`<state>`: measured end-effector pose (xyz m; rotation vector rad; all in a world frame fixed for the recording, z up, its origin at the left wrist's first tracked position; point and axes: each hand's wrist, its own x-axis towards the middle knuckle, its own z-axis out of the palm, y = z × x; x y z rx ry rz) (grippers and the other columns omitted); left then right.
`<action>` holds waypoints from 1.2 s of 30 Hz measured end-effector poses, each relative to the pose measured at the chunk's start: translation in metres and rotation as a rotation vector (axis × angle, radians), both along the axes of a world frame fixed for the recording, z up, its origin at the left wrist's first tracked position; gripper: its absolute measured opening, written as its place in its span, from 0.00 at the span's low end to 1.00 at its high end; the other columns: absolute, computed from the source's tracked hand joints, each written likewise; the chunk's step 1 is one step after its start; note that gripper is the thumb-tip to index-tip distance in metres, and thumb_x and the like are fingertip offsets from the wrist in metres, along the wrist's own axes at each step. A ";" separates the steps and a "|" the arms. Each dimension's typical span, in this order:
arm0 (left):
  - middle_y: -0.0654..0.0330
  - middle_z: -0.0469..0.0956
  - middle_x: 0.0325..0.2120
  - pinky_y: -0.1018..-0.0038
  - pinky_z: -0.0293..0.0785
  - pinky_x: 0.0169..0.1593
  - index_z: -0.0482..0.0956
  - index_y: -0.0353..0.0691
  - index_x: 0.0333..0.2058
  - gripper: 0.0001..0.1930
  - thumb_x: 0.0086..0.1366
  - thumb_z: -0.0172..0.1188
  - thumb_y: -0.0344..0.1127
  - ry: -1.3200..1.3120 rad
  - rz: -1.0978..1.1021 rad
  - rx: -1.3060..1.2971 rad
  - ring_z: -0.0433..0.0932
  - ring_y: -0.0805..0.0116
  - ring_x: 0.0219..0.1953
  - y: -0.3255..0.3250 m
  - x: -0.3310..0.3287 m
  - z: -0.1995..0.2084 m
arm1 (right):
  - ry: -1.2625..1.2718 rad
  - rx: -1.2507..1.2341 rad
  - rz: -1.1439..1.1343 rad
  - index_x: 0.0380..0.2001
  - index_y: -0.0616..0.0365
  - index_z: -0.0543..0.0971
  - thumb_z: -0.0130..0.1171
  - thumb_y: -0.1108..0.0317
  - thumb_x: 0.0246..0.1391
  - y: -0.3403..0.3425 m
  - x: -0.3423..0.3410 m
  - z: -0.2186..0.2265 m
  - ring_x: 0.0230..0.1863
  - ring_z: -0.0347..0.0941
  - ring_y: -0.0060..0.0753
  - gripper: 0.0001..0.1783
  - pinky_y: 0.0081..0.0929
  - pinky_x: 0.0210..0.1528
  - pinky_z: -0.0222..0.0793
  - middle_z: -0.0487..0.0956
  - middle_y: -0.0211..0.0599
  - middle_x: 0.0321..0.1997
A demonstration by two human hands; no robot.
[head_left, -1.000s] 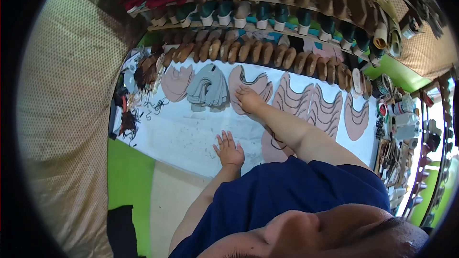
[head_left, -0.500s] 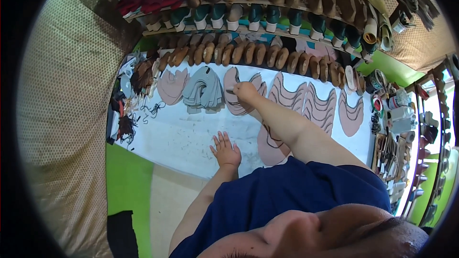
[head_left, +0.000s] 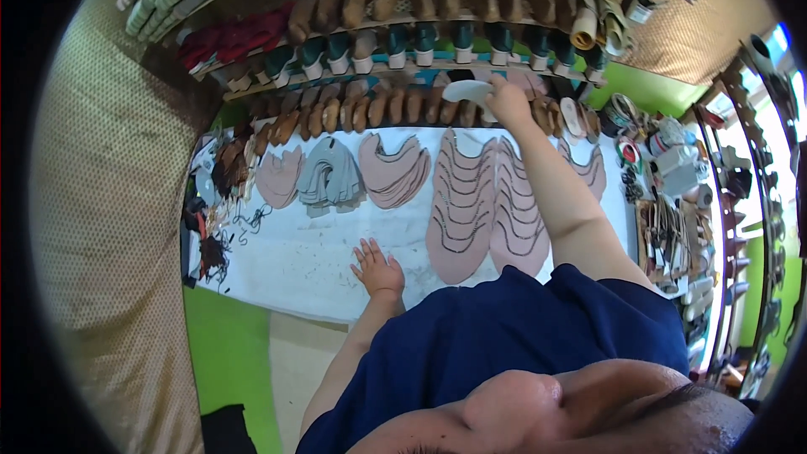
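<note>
I have the right hand (head_left: 509, 105) pinching a pale shoe-upper piece (head_left: 465, 92), which juts left of the grip; likely light, bendy, best held by its edge. The left hand (head_left: 380, 274) lies spread.

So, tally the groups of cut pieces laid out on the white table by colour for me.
Pink: 5 (left stack, middle stack, long overlapping row, second long row beside it, rightmost group, partly hidden)
Grey: 1 (grey stack)
Total: 6 groups
</note>
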<state>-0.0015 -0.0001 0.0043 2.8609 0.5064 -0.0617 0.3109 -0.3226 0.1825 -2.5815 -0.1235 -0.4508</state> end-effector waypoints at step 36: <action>0.55 0.44 0.74 0.42 0.32 0.71 0.51 0.43 0.71 0.38 0.65 0.49 0.47 0.026 0.059 0.029 0.37 0.50 0.76 -0.001 -0.001 -0.003 | 0.864 -0.694 -0.175 0.43 0.54 0.84 0.55 0.52 0.52 -0.144 -0.204 -0.094 0.56 0.75 0.46 0.22 0.68 0.68 0.47 0.82 0.44 0.50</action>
